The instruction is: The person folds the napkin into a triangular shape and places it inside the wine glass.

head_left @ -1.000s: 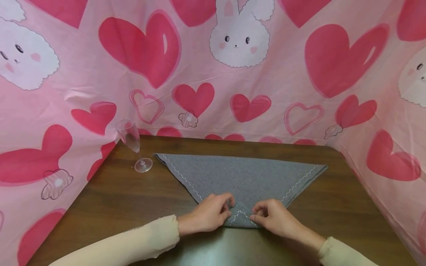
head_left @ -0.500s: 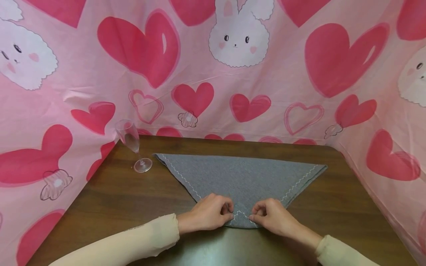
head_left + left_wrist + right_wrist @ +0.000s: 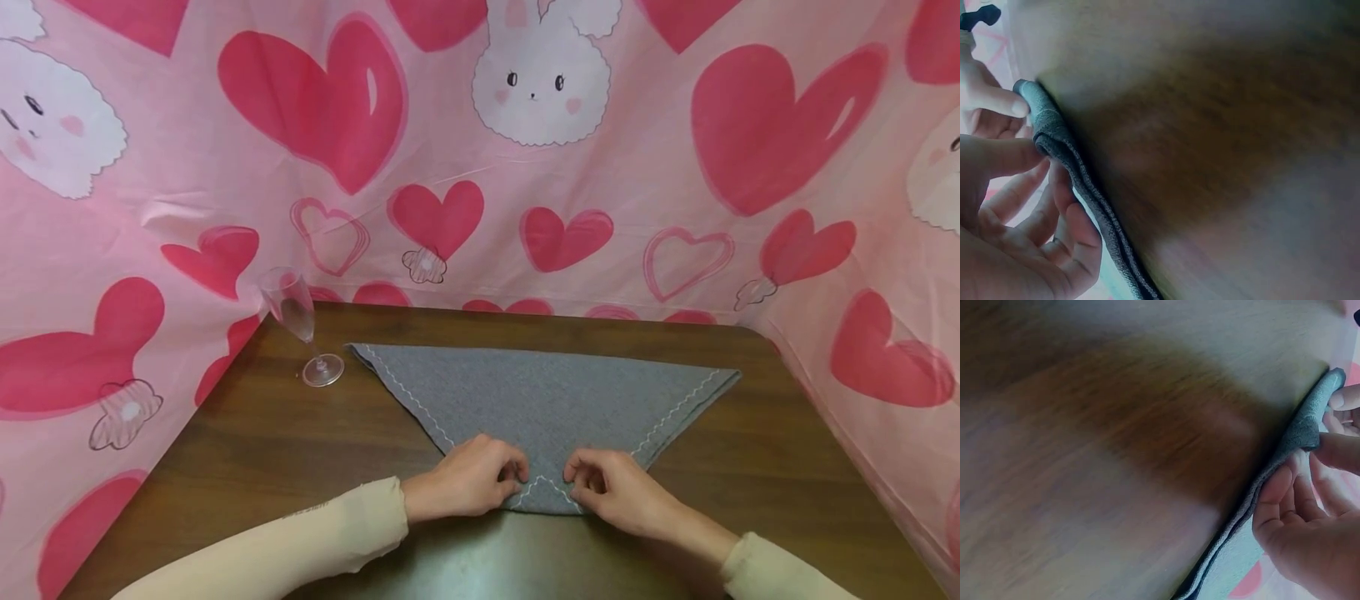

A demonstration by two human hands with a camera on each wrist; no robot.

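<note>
A grey cloth napkin with white zigzag stitching lies folded into a downward-pointing triangle on the brown wooden table. Its near tip is turned up into a small fold. My left hand pinches the left end of that fold, and my right hand pinches the right end. In the left wrist view the thumb and curled fingers grip the grey napkin edge. The right wrist view shows fingers pinching the napkin edge the same way.
A clear plastic champagne flute stands tilted at the table's back left corner, against the pink sheet with hearts and bunnies that walls in the table on three sides. Bare wood shows left and right of the napkin.
Both hands stay pinched on the napkin's near fold; the fingers have shifted only slightly. The head view has tipped a little.
</note>
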